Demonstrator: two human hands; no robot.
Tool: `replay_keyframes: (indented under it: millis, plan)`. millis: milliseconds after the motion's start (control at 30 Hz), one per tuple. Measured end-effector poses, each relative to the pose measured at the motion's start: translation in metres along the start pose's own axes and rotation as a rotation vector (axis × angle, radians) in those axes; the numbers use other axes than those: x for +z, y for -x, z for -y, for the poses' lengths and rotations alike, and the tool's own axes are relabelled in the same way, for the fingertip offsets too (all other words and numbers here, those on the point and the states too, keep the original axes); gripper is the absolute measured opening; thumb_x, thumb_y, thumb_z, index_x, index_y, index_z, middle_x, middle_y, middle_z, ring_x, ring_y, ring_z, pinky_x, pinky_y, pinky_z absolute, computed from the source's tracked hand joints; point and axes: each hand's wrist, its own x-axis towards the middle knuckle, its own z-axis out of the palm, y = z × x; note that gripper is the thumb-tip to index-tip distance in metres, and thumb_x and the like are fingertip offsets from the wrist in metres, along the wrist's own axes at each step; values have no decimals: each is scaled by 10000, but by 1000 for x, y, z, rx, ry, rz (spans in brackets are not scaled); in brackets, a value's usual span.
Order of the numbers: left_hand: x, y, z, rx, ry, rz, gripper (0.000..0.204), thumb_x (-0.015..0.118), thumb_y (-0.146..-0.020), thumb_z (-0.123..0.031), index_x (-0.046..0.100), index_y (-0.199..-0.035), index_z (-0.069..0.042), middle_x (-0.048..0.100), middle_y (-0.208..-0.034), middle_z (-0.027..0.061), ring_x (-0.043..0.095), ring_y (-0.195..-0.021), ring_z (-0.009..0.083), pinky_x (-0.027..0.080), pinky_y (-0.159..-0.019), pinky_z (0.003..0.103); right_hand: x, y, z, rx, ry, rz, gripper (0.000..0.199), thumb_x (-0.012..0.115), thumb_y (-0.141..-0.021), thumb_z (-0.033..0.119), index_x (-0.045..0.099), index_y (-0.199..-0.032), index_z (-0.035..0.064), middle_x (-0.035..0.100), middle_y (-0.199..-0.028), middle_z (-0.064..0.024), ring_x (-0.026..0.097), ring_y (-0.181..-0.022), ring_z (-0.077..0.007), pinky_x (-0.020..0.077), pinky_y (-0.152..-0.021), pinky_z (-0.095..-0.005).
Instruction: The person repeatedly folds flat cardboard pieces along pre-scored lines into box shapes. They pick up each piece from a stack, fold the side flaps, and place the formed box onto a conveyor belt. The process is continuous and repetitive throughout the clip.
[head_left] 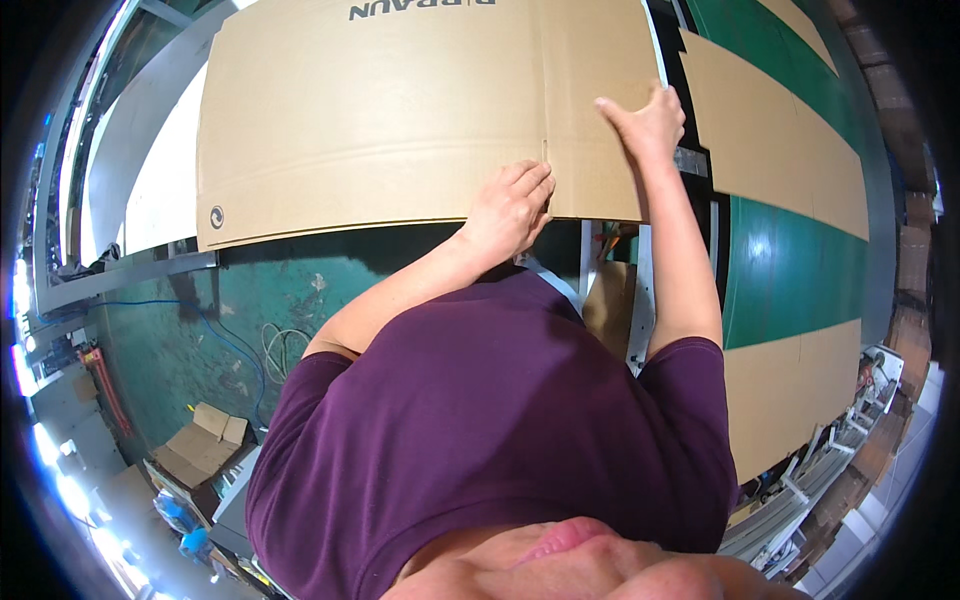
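A large flat brown cardboard sheet lies in front of me, with dark print near its far edge and a small round mark at its near left corner. Creases run across it, and a slot cuts in from its near edge. My left hand rests flat on the near edge beside that slot, fingers close together. Over the sheet's right edge bend the fingers of my right hand; its thumb stretches apart across the top face. The underside of the sheet is hidden.
To the right, more brown cardboard lies on a green surface beyond a dark gap. A metal frame stands under the near edge. On the green floor at left are a blue cable and an open carton.
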Motion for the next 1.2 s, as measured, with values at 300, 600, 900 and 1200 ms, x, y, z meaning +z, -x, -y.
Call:
replay_keyframes:
  millis: [300,600,900,1200]
  plan:
    - [-3,-14,-3,10,-46,103,473,726,-636,-63,615,-1091,7,598,-1180,173,561,-1097,348,466,-940,394,30,28,-103,361,-906,-2,677,804,-690,268,522,-1222,-42,590,-1189,-232,575,-1120,-304,440,-956,-378]
    - [-8,-12,-2,-16,-89,223,438,720,-652,-43,628,-1077,7,589,-1213,180,549,-1103,374,468,-925,421,-102,368,-393,1237,758,361,431,542,-846,154,483,-1260,50,456,-1321,-154,392,-1275,-319,336,-1025,-469]
    - [-15,-18,-4,-11,-89,275,432,739,-653,-48,625,-1064,20,587,-1202,181,538,-1100,376,461,-933,423,-127,453,-409,1378,228,699,1014,789,-661,127,192,-1480,148,95,-1559,-155,105,-1401,-461,283,-1110,-475]
    - [0,-3,17,71,27,154,405,745,-690,-64,628,-1064,36,591,-1201,179,538,-1101,366,452,-948,414,-107,402,-385,273,659,-126,297,535,-694,22,629,-976,27,627,-827,-157,623,-805,-358,501,-682,-440]
